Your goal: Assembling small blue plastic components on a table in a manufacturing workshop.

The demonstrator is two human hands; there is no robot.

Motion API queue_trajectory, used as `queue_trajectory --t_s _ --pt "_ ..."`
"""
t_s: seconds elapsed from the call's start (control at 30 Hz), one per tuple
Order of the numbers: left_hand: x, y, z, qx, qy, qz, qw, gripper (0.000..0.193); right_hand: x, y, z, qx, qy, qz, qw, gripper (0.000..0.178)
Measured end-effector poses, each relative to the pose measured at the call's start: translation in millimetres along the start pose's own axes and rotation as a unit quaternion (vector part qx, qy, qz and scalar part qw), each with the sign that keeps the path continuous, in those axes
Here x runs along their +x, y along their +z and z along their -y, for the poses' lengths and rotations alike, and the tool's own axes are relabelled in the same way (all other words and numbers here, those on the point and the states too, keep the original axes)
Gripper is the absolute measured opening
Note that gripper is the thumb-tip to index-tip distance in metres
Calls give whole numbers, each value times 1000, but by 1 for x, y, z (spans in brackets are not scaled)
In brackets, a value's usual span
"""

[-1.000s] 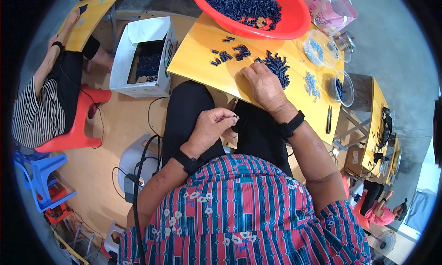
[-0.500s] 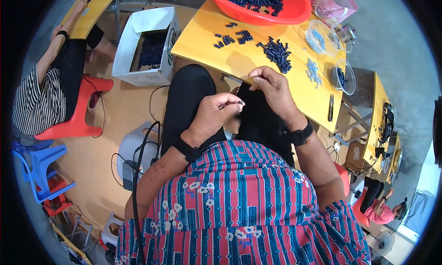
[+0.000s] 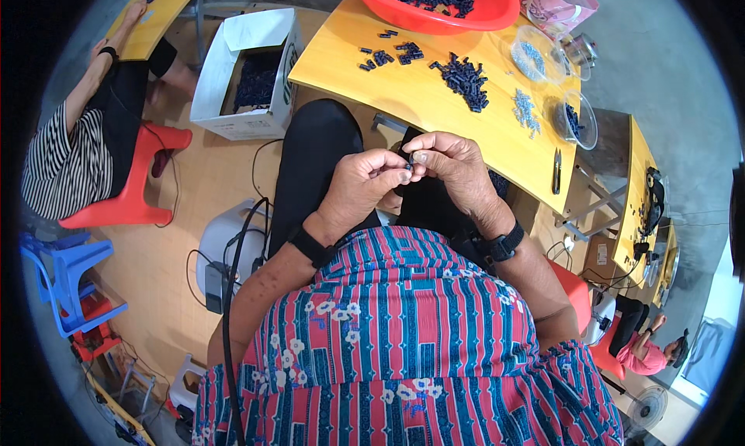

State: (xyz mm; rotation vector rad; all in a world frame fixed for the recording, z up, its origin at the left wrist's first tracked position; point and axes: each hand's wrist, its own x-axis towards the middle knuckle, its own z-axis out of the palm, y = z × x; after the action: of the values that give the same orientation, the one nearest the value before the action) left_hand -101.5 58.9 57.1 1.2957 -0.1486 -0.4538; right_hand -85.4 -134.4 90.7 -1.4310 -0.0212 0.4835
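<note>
Over my lap, my left hand [image 3: 353, 190] pinches a small dark plastic piece [image 3: 408, 167] between thumb and fingertips. My right hand [image 3: 460, 174] meets it there, thumb and forefinger closed at the piece; what they hold is too small to make out. Beyond the hands, on the yellow table [image 3: 341, 85], lies a heap of dark blue plastic pieces [image 3: 466, 83]. Smaller groups of the same pieces [image 3: 380, 58] lie left of it. To the right is a scatter of small light-blue pieces [image 3: 525, 112]. Black-handled snips [image 3: 556, 171] rest near the table's right edge.
A red basin [image 3: 466, 25] full of dark pieces stands at the far side. Clear tubs [image 3: 591, 136] and a pink bag [image 3: 566, 12] are at the right. A white carton [image 3: 213, 124] sits on the floor, left. Another person [image 3: 70, 163] sits farther left.
My right hand has moved left and down from near the table edge, so its fingertips now meet those of my left hand at the small piece. The left hand has barely moved.
</note>
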Motion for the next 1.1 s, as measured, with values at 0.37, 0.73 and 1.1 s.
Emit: queue_trajectory --t_s 0.37,0.73,1.1 --pt "0 3 -4 9 -4 0 1000 14 -1 1 2 -14 3 -14 1000 17" --pt "0 2 -4 20 0 -1 1000 15 -2 1 4 5 21 -14 1000 18" --pt "0 2 -3 2 -10 -2 1000 15 1 -1 0 -52 2 -4 999 17"
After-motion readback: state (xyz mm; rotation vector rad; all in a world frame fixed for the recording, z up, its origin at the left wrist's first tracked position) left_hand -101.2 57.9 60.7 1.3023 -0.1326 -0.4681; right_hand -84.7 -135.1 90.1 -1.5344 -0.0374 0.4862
